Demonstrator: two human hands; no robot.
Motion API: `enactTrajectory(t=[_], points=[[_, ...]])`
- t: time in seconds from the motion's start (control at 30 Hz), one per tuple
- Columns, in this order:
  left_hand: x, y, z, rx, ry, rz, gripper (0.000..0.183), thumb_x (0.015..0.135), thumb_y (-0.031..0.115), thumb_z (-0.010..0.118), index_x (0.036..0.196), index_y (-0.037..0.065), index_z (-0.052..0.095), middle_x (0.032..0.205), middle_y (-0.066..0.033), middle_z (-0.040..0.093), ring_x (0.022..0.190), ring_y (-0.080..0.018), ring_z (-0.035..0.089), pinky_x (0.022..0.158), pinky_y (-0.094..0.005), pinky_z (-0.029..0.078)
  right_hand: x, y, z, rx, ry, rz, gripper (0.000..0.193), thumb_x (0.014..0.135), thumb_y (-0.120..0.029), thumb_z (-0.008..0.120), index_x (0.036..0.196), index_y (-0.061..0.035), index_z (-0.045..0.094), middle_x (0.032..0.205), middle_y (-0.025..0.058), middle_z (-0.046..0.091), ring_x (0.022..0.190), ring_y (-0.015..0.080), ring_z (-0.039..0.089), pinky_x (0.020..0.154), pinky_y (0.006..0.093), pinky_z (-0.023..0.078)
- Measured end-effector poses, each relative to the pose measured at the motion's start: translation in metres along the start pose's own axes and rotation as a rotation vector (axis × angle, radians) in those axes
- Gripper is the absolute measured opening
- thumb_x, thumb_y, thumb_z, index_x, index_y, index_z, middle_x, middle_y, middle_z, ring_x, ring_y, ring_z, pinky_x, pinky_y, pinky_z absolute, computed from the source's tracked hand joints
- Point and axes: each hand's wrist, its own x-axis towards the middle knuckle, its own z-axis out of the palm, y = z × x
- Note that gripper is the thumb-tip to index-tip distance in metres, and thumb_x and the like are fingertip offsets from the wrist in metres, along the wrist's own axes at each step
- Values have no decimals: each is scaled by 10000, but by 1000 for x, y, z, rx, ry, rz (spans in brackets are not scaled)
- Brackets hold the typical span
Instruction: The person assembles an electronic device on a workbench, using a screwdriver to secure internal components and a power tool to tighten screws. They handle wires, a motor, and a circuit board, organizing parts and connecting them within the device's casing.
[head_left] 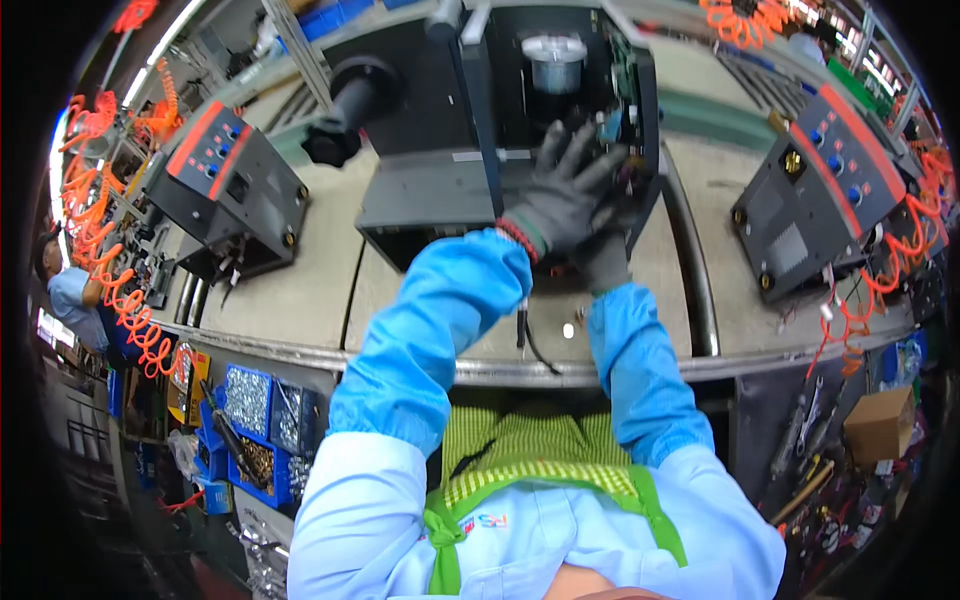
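Observation:
A dark metal machine housing [425, 195] stands open on the bench in front of me. Inside its upper part is a silver cylindrical part [555, 65], and a black spindle with a knob [350, 115] juts out at its left. My left hand [560, 200], in a grey glove, reaches over the right-hand compartment with its fingers spread; I see nothing held in it. Close below it is my right hand [605, 262], also gloved. Its fingers are hidden behind the left hand and the housing, so what they touch does not show. A green circuit board [625, 75] lines the right inner wall.
Similar machines with red-edged panels stand at left [215, 190] and right [815, 190]. Orange coiled hoses [130, 310] hang at both sides. Blue bins [250, 400] of small fasteners sit below left. A short black cable [535, 345] lies by the bench edge; a cardboard box [880, 425] is lower right.

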Motion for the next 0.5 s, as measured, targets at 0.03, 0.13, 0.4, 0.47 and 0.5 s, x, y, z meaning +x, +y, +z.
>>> enactTrajectory(t=[0.03,0.13,0.4,0.47,0.5], points=[[-3,0,5,6,15,7,396,817,480,575,1048,191,714,1483,-2,363,1425,-364,146,1162,-581,-7,-3,2,-2,56,-11,19,902,756,-490,666,1436,-4,327,1493,229,301,1374,365,290,1142,450,202],[-6,-2,7,4,9,0,397,847,486,549,1094,214,700,1510,13,329,1440,-344,113,1163,-572,-22,-1,6,-6,213,-19,10,946,717,-522,695,1426,-1,347,1489,228,310,1369,362,296,1145,441,195],[-7,3,5,85,-148,-44,387,889,520,505,1119,272,694,1549,54,251,1463,-295,32,1172,-537,-68,0,2,-28,-124,-413,-56,822,727,-551,672,1346,-44,485,1324,174,518,1209,336,486,1041,406,345],[-5,3,-1,-35,-94,-63,480,854,434,581,1272,197,583,1477,-16,347,1409,-310,182,1158,-534,69,5,0,-38,-112,-520,-60,690,762,-488,673,1284,-53,551,1187,157,619,1084,324,583,964,396,416],[4,6,-18,-12,-45,-8,470,839,381,600,1246,146,593,1430,-75,412,1365,-332,290,1137,-528,167,-1,16,-17,-119,-356,-107,663,760,-478,680,1261,-57,570,1133,153,643,1039,321,605,936,389,434]])
